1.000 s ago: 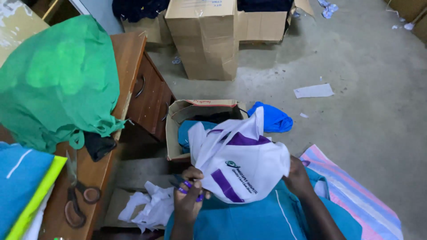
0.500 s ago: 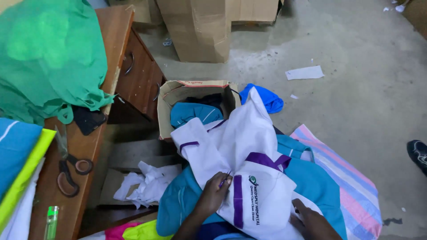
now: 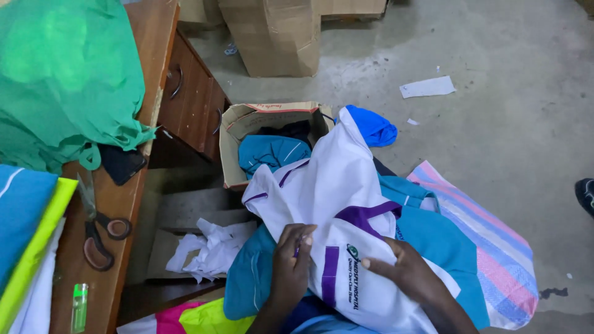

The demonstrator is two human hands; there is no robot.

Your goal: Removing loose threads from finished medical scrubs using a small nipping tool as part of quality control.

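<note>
A white garment with purple trim lies bunched across the person's lap, on top of a teal garment. The left hand pinches the white cloth near a purple stripe, its fingers curled narrow around a fold, seemingly to keep that patch taut. The right hand lies flatter on the cloth just across from those fingers, fingertips pressing down beside a printed emblem, apparently to steady the fabric; whether it truly grips the cloth, I cannot tell.

Beyond the fingers, farther from the body, an open cardboard box sits on the floor with more teal and dark clothes inside, and a blue piece hangs at its far edge. To the right of the hands a pink and blue striped cloth spreads out under the pile. To the left of the fingers, crumpled white scraps lie on a low step, and a wooden desk holds scissors, a green cloth heap and a small green lighter, all within reach.
</note>
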